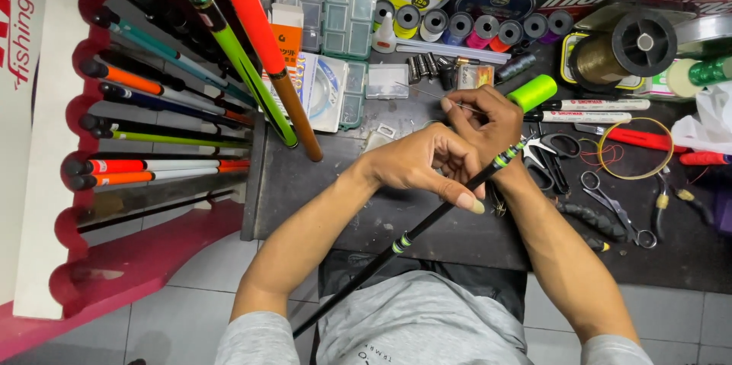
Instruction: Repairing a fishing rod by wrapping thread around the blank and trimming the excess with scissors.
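A dark worktop (427, 220) crowded with fishing gear sits over a pale tiled floor, with a red-edged rack of rods to the left. The fingers (467, 199) of the left hand (415, 161) curl shut around a thin black rod blank (427, 220) with green bands, thumb pressed along it. The right hand (488, 117) closes on the same blank just beyond, and its fingertips pinch something fine, perhaps a thread or wire; I cannot tell which. The blank runs from those fingers down across the lap. It looks light, stiff but springy and slick, probably fragile toward its thin end, so a grip near the green wraps seems surest. Just past the right fingers lie scissors (560, 144), a green spool (531, 92) and marker pens; farther off, thread bobbins (473, 28) and clear boxes (347, 18).
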